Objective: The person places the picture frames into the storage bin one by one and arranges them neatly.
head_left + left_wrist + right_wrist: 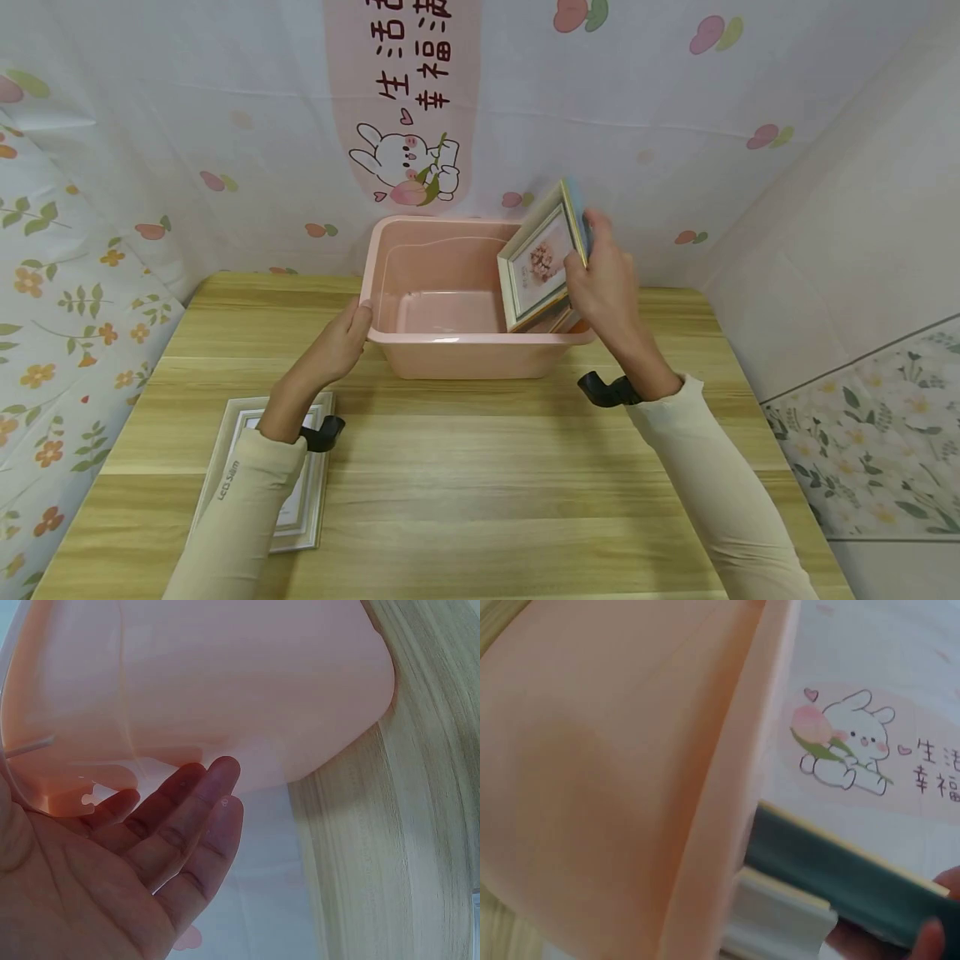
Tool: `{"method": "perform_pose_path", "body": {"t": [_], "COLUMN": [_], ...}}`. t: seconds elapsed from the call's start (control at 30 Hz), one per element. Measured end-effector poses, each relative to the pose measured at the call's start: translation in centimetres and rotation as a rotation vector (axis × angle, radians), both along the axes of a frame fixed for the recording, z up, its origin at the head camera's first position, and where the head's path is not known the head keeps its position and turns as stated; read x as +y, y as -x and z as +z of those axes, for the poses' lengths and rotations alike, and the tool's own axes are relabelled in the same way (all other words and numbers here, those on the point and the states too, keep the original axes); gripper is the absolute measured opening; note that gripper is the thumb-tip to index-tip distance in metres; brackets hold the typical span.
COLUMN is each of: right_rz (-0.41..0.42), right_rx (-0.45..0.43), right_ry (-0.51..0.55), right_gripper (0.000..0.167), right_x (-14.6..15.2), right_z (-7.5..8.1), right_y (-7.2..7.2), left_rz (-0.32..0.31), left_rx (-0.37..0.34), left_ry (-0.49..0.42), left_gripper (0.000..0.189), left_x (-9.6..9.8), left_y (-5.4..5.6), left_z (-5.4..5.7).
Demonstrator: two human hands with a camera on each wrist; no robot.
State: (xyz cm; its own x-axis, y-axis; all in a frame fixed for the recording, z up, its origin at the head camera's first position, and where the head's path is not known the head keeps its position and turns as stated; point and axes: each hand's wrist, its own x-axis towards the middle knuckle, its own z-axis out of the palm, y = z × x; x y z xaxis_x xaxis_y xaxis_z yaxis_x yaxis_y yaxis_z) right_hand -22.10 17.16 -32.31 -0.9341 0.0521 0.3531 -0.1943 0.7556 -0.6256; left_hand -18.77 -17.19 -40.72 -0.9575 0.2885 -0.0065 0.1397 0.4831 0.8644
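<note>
A pink plastic basin stands at the back of the table. My left hand holds its left rim, with the thumb over the edge; in the left wrist view the fingers bend along the outer wall. My right hand grips a picture frame by its right side. That frame has a cream border and a pink flower picture, and it leans tilted inside the basin's right end. Dark green and pale frame edges show past the rim in the right wrist view. Part of another frame shows below the held one.
Another cream picture frame lies on the wooden table at the left, partly hidden under my left forearm. A white curtain with fruit and rabbit prints hangs right behind the basin. A tiled wall panel borders the right side.
</note>
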Motion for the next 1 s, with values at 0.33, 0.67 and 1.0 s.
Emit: {"method": "perform_pose_path", "body": {"t": [0.33, 0.67, 1.0], "right_rz": [0.018, 0.025, 0.032], "right_rx": [0.036, 0.029, 0.071], "right_ry": [-0.052, -0.165, -0.293], "right_gripper": [0.051, 0.048, 0.047], "right_x": [-0.7, -1.4, -2.0], "right_z": [-0.3, -0.9, -2.2], "right_y": [0.1, 0.2, 0.3], "left_rz": [-0.010, -0.004, -0.001], "left_rx": [-0.004, -0.003, -0.003], "left_ry": [-0.025, -0.026, -0.029], "left_gripper": [0.056, 0.057, 0.057], "left_x": [-0.1, -0.2, -0.1], "left_y": [0.3, 0.3, 0.2], "left_z": [-0.4, -0.5, -0.5]}}
